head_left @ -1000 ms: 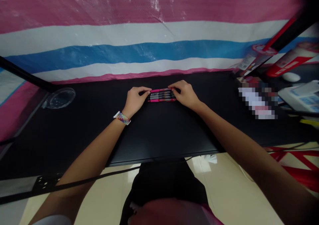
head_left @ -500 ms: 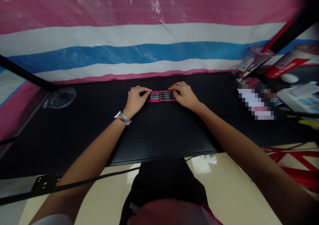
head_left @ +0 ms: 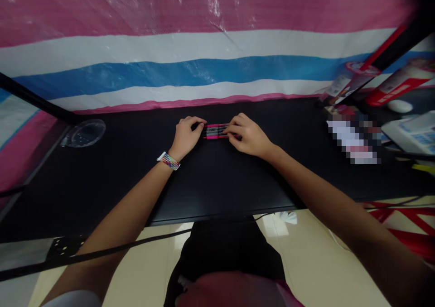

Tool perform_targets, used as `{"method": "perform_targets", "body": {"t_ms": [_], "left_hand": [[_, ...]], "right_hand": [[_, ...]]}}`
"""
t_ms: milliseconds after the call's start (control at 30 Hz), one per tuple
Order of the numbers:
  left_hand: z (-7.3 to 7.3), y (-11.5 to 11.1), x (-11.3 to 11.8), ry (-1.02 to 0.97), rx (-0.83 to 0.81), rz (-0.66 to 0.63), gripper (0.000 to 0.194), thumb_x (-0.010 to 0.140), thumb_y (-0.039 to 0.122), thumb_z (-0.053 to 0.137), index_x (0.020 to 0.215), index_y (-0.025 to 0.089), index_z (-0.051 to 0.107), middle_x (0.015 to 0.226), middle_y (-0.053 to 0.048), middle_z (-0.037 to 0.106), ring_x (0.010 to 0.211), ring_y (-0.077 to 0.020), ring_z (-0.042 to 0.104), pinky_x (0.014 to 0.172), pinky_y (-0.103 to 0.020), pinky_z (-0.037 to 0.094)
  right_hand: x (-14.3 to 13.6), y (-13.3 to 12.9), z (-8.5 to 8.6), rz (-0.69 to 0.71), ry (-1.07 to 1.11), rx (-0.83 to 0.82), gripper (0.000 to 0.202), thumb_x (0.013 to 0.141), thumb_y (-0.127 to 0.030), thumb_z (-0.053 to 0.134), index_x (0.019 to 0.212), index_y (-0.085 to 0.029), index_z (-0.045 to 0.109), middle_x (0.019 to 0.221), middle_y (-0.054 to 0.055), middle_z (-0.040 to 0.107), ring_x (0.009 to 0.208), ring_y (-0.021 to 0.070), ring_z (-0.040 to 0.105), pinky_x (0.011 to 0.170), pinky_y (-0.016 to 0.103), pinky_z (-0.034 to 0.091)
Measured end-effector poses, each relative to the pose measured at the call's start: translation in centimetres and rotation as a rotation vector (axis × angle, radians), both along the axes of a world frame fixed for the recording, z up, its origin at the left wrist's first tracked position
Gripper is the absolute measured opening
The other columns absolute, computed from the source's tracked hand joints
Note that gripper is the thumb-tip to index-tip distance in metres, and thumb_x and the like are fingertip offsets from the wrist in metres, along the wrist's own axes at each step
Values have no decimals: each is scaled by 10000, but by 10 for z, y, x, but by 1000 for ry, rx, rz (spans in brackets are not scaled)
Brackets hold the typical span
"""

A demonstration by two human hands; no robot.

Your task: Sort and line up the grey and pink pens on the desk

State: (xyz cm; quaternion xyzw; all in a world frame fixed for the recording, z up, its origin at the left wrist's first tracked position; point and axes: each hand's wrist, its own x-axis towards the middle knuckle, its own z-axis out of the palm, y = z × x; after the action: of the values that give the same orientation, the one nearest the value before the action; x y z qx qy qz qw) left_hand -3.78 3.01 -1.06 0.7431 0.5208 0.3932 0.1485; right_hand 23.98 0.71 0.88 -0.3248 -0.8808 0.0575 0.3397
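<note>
Several pens (head_left: 213, 131) with pink and grey-black barrels lie side by side in a flat row on the black desk (head_left: 217, 180). My left hand (head_left: 187, 136) pinches the row at its left end, thumb and fingertips at the edges. From the right, my right hand (head_left: 249, 134) reaches over the other end, its curled fingers and thumb closed on the pens and hiding their right-hand tips. A woven multicoloured band (head_left: 169, 160) circles my left wrist.
A clear round plastic lid (head_left: 89, 132) rests at the far left. Over on the right are a clear plastic tub (head_left: 351, 83), a red and white canister (head_left: 396, 87), a white rounded object (head_left: 400, 106) and a white box (head_left: 413, 132). Striped sheeting (head_left: 204, 74) hangs behind the desk.
My right hand has slid left along the pens, its fingers now nearer the middle and covering more of them. The left hand keeps its pinch at the left end.
</note>
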Motion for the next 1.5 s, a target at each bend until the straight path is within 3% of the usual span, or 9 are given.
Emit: {"method": "perform_targets", "body": {"t_ms": [233,400,600,733,867,1000,1167,1400,1500], "left_hand": [[4,-2,1,24,-11,6,189,1008,216,678,1037,277,855,1094,-59,855,1060,-293,738,1074,-498,535],[3,-2,1,14,-6,-3,180,1005,200,679,1022,281,839,1090,-54,849,1056,-291,731,1072,-498,535],[11,-9,4,-15,12,-8,148,1037,262,685,1032,277,832,1090,-64,837,1061,-292,728,1060,-490,538],[25,-23,10,10,83,-116,192,1098,395,681,1113,306,851,1143,-48,851,1103,-286,733,1081,-495,510],[32,-31,14,85,134,-209,132,1029,393,802,1128,330,862,1141,-26,872,1137,-302,744,1115,-517,492],[33,-31,14,0,180,-170,127,1047,390,785,1117,324,867,1147,-33,882,1100,-295,770,1088,-511,526],[35,-31,13,-25,167,-127,134,1055,390,759,1065,304,862,1100,-36,881,1068,-290,772,1076,-498,551],[34,-31,12,-46,181,-116,145,1054,431,769,1055,312,852,1107,-23,877,1100,-289,749,1090,-492,546],[35,-31,12,-47,170,-137,250,1089,453,708,940,286,821,987,-34,850,1031,-282,729,1041,-479,558]], "right_hand": [[-2,-3,2,87,-183,132,257,1034,-139,569,1039,-186,822,1038,149,719,987,327,596,910,500,559],[1,-3,2,118,-154,49,239,982,-146,650,1135,-218,819,1074,127,758,1019,329,626,949,506,569],[1,-3,1,139,50,-91,252,951,-114,642,1070,-237,827,1019,96,771,1000,296,695,885,457,602],[1,-3,3,71,190,-161,213,940,-160,677,1044,-261,834,1048,76,779,963,267,734,866,437,623],[1,-2,7,3,337,-243,154,935,-259,738,1041,-269,849,1055,63,797,941,251,764,875,424,639],[4,4,8,-11,520,-389,204,917,-385,824,1071,-255,863,1022,60,799,896,234,760,841,407,637],[9,10,10,-13,638,-667,271,887,-474,891,1014,-235,872,825,32,780,685,179,668,660,348,591],[11,12,9,40,718,-753,289,877,-474,949,1020,-231,889,788,13,752,647,150,646,642,343,592],[10,13,8,53,765,-740,289,828,-457,987,1007,-247,901,812,19,786,667,164,680,680,367,618]]}}
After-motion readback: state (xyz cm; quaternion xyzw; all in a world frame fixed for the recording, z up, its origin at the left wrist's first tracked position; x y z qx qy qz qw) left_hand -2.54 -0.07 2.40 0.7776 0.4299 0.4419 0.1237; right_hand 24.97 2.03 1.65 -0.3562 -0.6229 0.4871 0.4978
